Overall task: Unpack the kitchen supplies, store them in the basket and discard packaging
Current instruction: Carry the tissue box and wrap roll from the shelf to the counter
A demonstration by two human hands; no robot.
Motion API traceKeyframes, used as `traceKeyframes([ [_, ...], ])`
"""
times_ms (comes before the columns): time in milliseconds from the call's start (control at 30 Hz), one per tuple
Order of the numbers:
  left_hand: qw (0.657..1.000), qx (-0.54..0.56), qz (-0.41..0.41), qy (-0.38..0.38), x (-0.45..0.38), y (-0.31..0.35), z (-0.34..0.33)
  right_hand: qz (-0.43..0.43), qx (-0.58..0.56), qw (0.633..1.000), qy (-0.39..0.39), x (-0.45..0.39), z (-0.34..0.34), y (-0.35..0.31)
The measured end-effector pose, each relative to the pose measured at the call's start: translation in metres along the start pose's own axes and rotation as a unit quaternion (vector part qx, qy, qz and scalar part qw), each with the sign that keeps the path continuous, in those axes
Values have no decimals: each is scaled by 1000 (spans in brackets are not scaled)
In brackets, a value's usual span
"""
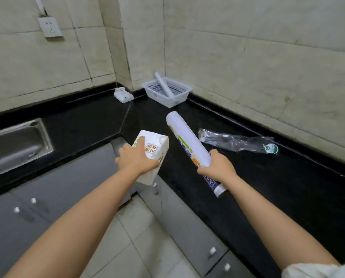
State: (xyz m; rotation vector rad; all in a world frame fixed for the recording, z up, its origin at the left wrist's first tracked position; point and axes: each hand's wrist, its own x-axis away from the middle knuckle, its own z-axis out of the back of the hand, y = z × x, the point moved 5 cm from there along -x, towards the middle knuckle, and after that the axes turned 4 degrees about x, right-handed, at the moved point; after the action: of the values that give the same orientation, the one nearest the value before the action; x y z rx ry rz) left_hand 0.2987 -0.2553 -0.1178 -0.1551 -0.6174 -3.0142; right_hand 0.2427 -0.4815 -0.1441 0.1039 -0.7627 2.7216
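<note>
Under the left hand [136, 160] is a white, matt carton-like pack with printed characters [152, 152]. The right hand [216, 167] grips a smooth white roll in glossy printed film [187, 140]. Just beyond that hand lies a crumpled clear plastic wrapper [235, 142], shiny and creased. The black stone-like surface [268, 187] is polished. Farther beyond the hands stands a white perforated plastic basket [167, 91]; left of the left hand, a brushed metal sink [17, 145].

Black countertop [247, 177] bears basket [179, 101], empty wrapper [237, 142], white packet [123, 95].
</note>
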Motion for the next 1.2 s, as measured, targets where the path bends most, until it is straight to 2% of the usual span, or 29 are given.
traceKeyframes([
  [167,994,29,-71,-77,-52,78,-45,-115,-30,991,63,-16,25,65],
  [300,974,19,-167,-153,-67,162,-100,-237,-42,963,117,-4,42,127],
  [467,936,-19,-257,-238,-59,230,-172,-393,-51,901,178,36,41,186],
  [667,905,-86,-325,-262,-53,248,-234,-536,-56,818,201,76,12,220],
  [833,909,-95,-325,-242,-53,259,-259,-579,-44,790,195,75,-7,230],
  [1033,909,-100,-322,-245,-47,255,-270,-596,-19,789,145,65,-25,234],
  [1133,897,-88,-375,-219,-38,262,-262,-594,-17,795,123,65,-29,235],
  [1200,869,-77,-451,-187,-26,272,-254,-586,-10,801,121,67,-26,235],
])
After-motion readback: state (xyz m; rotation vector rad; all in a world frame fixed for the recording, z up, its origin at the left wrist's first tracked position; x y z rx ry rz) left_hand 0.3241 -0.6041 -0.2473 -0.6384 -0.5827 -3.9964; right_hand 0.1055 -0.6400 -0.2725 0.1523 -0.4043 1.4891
